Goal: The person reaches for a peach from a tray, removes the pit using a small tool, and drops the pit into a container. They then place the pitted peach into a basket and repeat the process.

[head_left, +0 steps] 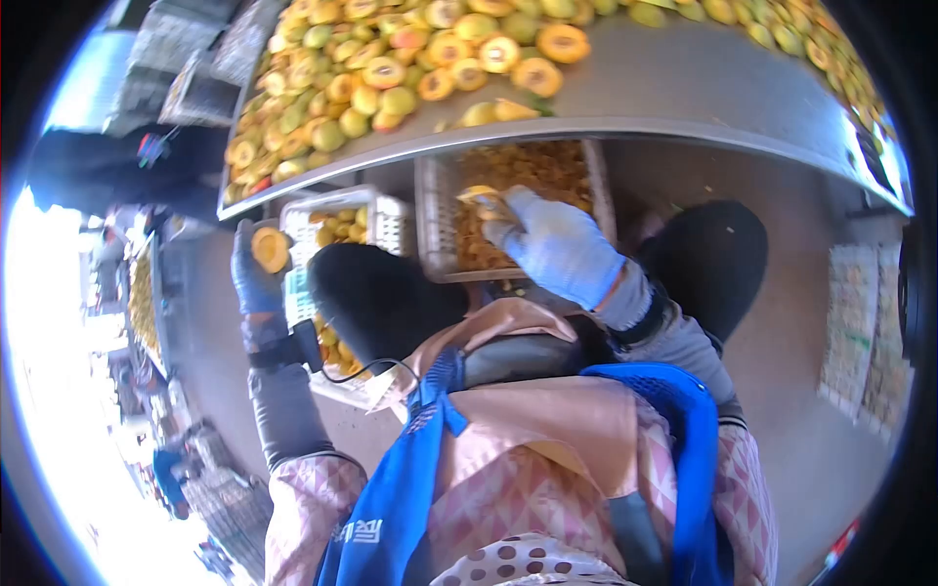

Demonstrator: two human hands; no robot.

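My left hand, in a light grey-blue glove, is closed on a peach half, its orange cut face and central hollow showing. It is out to the left, beside a white crate of yellow fruit. My right hand, gloved alike, is closed over a second white crate filled with brownish-orange pits or scraps. A yellow fruit piece shows at its fingertips; I cannot tell whether a tool is also in that hand.
Ahead stands a metal table with a raised front edge, bearing a heap of whole and halved peaches. My knees flank the scrap crate. At the left is a person in dark clothing. Stacked crates stand right.
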